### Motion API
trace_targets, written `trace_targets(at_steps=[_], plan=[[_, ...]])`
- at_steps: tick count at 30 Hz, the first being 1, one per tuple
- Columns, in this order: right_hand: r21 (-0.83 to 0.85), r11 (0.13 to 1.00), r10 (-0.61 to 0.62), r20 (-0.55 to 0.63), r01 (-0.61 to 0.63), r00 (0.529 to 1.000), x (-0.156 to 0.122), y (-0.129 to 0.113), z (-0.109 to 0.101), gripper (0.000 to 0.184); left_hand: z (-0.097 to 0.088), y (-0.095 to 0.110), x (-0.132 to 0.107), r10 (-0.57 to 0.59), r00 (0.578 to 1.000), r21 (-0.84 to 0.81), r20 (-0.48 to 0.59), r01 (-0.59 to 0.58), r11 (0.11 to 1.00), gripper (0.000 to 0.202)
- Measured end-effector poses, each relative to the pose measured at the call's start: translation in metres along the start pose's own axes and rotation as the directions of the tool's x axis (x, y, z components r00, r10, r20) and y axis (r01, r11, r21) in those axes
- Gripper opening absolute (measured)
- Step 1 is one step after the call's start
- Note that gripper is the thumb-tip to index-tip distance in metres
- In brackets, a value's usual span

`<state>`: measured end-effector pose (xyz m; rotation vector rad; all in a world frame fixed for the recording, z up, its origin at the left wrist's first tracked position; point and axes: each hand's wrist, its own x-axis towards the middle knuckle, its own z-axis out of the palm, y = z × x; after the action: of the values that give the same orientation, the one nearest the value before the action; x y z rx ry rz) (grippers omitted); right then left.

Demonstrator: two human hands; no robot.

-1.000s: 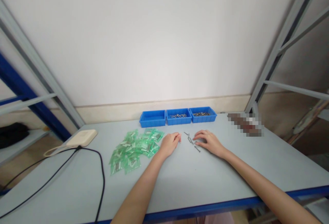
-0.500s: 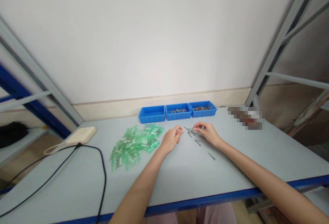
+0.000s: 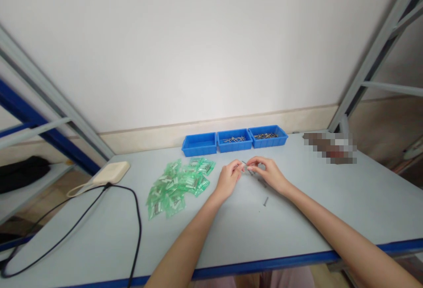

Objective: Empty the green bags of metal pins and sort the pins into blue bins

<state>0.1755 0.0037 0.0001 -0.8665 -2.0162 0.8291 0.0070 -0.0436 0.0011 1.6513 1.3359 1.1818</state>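
Note:
My left hand (image 3: 229, 178) is closed, its fingertips pressed together near the middle of the table; what they hold is too small to make out. Just to its right, my right hand (image 3: 267, 174) pinches a grey screw (image 3: 250, 172) between thumb and fingers. The fingertips of both hands almost meet. Below my right hand lie more screws (image 3: 262, 183), partly covered by it. A single screw (image 3: 265, 201) rests apart, closer to the front edge. Left of my left hand spreads a pile of green plastic bags (image 3: 178, 186) with small metal parts inside.
Behind the hands stand three blue bins: the left bin (image 3: 199, 149) shows no parts, while the middle bin (image 3: 234, 147) and right bin (image 3: 269, 142) hold screws. A cream-coloured box (image 3: 111, 172) and black cable (image 3: 136, 208) lie left. A blurred object (image 3: 330, 148) sits at back right.
My hands have come closer together over the loose screws. The lone screw near the front has shifted left and now slants the other way. The view has turned slightly left.

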Motion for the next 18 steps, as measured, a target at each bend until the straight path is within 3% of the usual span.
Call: trace_targets(at_steps=[7, 18], plan=[[-0.188, 0.981, -0.048, -0.005, 0.047, 0.999, -0.0033, -0.0056, -0.0009, 0.021, 0.0001, 0.0030, 0.0000, -0.043, 0.998, -0.098, -0.047, 0.038, 0.994, 0.040], [-0.155, 0.986, -0.049, 0.051, 0.057, 0.997, -0.0035, -0.0085, 0.0006, 0.030, 0.0049, -0.0025, 0.0006, -0.042, 0.999, -0.101, -0.026, 0.039, 0.994, 0.045]])
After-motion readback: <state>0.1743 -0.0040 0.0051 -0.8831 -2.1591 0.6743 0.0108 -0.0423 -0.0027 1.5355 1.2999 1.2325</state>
